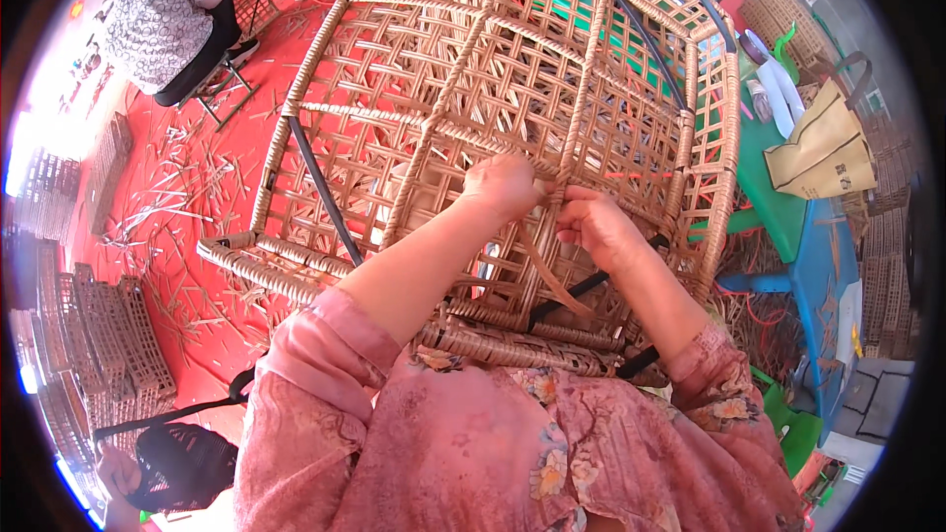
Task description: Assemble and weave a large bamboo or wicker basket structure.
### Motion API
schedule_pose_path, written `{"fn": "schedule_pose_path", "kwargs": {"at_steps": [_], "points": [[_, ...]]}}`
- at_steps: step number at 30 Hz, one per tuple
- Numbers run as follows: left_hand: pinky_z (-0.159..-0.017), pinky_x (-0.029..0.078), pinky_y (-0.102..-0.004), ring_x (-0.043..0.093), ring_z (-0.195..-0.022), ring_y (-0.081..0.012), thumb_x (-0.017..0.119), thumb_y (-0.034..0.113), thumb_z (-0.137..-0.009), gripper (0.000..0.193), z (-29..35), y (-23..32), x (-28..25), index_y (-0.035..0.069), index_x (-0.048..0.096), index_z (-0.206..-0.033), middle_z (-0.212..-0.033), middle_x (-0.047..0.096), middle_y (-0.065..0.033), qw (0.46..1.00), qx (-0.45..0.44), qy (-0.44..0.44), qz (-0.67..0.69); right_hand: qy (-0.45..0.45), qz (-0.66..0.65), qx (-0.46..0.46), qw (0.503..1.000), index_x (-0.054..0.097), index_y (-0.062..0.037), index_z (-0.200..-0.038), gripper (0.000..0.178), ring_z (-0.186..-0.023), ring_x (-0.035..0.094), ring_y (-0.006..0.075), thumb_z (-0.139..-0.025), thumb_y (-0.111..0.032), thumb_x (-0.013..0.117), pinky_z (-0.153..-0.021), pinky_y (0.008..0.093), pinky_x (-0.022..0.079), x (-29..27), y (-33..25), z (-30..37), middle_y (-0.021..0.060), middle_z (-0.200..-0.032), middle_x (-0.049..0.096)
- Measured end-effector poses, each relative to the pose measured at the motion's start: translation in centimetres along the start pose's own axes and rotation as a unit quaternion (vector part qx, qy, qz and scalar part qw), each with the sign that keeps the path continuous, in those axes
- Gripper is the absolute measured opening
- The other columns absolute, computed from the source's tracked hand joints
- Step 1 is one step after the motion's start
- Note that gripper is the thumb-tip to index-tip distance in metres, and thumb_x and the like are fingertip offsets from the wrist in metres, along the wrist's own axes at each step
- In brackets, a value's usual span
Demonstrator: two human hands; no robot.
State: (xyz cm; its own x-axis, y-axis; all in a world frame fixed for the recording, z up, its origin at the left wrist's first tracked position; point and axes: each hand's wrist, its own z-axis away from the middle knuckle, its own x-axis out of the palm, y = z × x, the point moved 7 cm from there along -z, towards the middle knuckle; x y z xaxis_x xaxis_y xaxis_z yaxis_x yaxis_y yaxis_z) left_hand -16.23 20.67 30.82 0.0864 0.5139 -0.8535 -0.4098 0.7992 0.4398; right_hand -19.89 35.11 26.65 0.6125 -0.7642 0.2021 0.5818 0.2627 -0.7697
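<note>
A: Where is the woven frame (429,125)?
B: Directly before the worker's pink top (443,433) — a brown strip (554,279) slants over the weave.
A: And the fingers?
B: Curled on the left hand (503,184), bent on the right hand (599,227) beside it; whether clamped on the strip, I cannot tell.
A: Farther out?
B: Tan bag (823,150) at right; 1 seated person (163,25) upper left — red floor (212,365).

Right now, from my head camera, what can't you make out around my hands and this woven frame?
All in the head view:
- Left hand: some fingertips, hidden behind its own back.
- Tan strip: its upper end, lost by the left hand and the weave.
- Woven frame: its far edge, cut off by the top border.
- Seated person: hands, hidden by their body.
- Bag: print, too small.
</note>
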Motion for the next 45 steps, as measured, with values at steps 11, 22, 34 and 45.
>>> {"fn": "schedule_pose_path", "kwargs": {"at_steps": [11, 22, 34, 45], "points": [[-0.079, 0.05, -0.04, 0.065, -0.09, -0.0293, 0.066, 0.035, -0.074, 0.027, -0.4, 0.4, 2.3, 0.011, 0.071, -0.088, -0.089, 0.068, -0.015, 0.998, 0.037, -0.059, 0.004, -0.047, 0.295, 0.007, 0.954, 0.066, -0.0039, -0.089, 0.015, -0.056, 0.058, 0.0096, -0.084, -0.018, 0.063, -0.052, 0.0253, 0.046, 0.2, -2.3, 0.3, 0.0007, -0.071, 0.062], [-0.056, 0.052, -0.032, 0.065, -0.06, -0.0228, 0.06, 0.019, -0.077, 0.022, 0.0, 1.6, 2.7, -0.002, 0.062, -0.08, -0.069, 0.065, -0.0142, 0.951, 0.035, -0.196, 0.237, -0.141, 0.448, -0.054, 0.881, 0.069, -0.0018, -0.08, 0.019, -0.053, 0.05, 0.0077, -0.081, -0.02, 0.067, -0.049, 0.0242, 0.039, 3.8, -5.4, 4.6, 0.0006, -0.06, 0.057], [-0.054, 0.051, -0.0239, 0.065, -0.061, -0.0137, 0.059, 0.008, -0.079, 0.022, 0.4, -1.1, 1.5, -0.002, 0.065, -0.097, -0.071, 0.066, -0.0077, 0.895, 0.023, -0.298, 0.33, 0.069, 0.184, -0.024, 0.98, 0.061, 0.002, -0.095, 0.017, -0.065, 0.065, 0.0141, -0.082, -0.008, 0.056, -0.044, 0.024, 0.044, -0.2, -2.2, 1.2, 0.0075, -0.076, 0.063], [-0.062, 0.053, -0.0304, 0.069, -0.068, -0.0162, 0.066, 0.018, -0.079, 0.017, -0.7, -2.1, 2.9, 0.001, 0.069, -0.082, -0.073, 0.069, -0.0082, 0.968, -0.005, -0.241, 0.062, -0.019, 0.132, 0.04, 0.99, 0.062, -0.0089, -0.105, 0.023, -0.049, 0.053, 0.007, -0.082, -0.01, 0.059, -0.039, 0.0197, 0.033, 1.3, 0.4, 0.5, -0.0015, -0.069, 0.058]]}}
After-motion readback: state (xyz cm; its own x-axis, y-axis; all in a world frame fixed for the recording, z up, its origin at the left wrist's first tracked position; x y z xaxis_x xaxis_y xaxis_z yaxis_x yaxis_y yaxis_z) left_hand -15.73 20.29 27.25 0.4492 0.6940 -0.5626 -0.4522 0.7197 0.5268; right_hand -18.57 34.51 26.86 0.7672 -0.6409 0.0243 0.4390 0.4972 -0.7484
